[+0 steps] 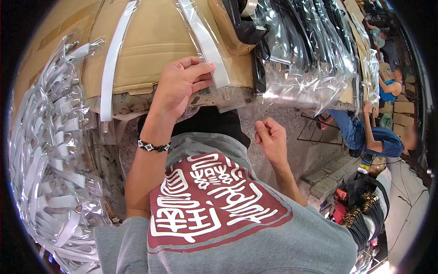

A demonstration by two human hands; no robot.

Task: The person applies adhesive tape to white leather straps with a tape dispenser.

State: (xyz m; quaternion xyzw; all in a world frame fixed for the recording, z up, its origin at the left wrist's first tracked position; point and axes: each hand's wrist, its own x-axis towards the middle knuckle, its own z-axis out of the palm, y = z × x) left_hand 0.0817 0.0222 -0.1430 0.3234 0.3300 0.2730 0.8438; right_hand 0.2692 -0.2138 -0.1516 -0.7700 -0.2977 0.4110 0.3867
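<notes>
A white strap (210, 52) in a clear plastic sleeve lies over the cardboard-covered table (150, 41). My left hand (185, 84), with a beaded bracelet at the wrist, has its thumb and fingers pinched at the sleeve's left edge. A second sleeved white strap (114, 59) lies to the left, its lower end hanging past the cardboard edge. My right hand (272, 139) is held in front of my body below the table edge, with its fingers curled closed. Whether anything is inside them is hidden.
Many bagged white straps (50, 160) are heaped at the left. Bagged black straps (296, 27) lie at the right, beside a brown and black object (237, 27). Two people (390, 86) (378, 137) sit farther right, near black straps with gold-coloured ends (365, 210).
</notes>
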